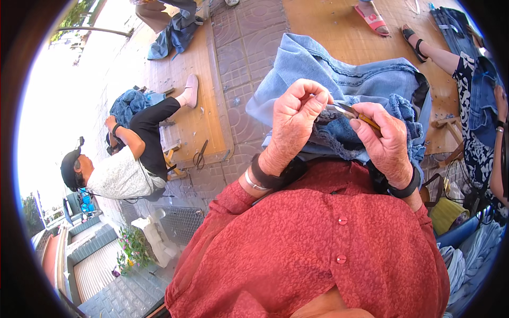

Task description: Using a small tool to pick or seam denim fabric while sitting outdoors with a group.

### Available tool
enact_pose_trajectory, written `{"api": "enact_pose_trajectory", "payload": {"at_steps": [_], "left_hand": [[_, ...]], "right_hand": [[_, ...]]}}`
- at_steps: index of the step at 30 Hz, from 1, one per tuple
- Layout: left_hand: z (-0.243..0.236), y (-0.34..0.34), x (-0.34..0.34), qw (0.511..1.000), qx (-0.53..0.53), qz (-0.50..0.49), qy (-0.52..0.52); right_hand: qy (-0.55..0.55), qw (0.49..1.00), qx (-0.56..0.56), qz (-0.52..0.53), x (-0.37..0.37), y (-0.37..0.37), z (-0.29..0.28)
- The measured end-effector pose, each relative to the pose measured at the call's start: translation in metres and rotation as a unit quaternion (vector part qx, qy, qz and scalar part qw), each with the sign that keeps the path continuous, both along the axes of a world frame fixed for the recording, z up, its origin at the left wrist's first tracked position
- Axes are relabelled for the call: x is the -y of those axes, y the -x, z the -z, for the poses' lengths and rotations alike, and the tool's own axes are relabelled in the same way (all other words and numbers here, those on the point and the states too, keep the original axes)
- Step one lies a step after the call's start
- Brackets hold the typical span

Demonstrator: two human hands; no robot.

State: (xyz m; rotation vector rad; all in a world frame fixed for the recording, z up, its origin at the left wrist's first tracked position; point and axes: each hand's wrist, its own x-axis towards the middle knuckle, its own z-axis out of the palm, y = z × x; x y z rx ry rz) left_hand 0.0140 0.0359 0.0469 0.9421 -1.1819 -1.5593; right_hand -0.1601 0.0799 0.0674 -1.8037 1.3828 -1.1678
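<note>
Light blue denim (339, 63) lies spread over my lap, with frayed darker denim edges (400, 111) bunched beneath my hands. My right hand (379, 138) is closed on a small yellow-handled cutting tool (367, 120), whose silver blades point left toward my left hand (297, 119). That hand is closed in a pinch just left of the blade tips, above the denim; what is between its fingertips is too small to make out.
Seated co-workers with denim are at left (114, 175) and right (466, 116); others' feet (371, 18) show above. Black scissors (200, 156) lie left on the ground. Wooden boards (209, 132), a flowering plant (132, 246) and bags (450, 214) are around me.
</note>
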Motion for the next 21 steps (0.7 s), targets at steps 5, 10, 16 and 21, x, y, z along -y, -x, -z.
{"api": "enact_pose_trajectory", "payload": {"at_steps": [5, 10, 16, 21], "left_hand": [[-0.0018, 0.0009, -0.0013, 1.000, -0.009, 0.000, -0.011], [-0.0035, 0.0017, -0.0016, 1.000, 0.004, 0.004, 0.006], [-0.0014, 0.0028, -0.0010, 1.000, 0.004, 0.003, 0.025], [-0.0003, 0.0020, -0.0004, 0.999, 0.014, 0.006, 0.038]], "right_hand": [[-0.026, 0.999, 0.000, -0.046, 0.0013, -0.0029, 0.0036], [-0.024, 0.998, -0.005, -0.051, 0.0021, -0.0051, 0.0053], [-0.018, 0.998, -0.024, -0.057, 0.0027, -0.0051, 0.0052], [-0.017, 0.998, -0.026, -0.059, 0.0031, -0.0049, 0.0073]]}}
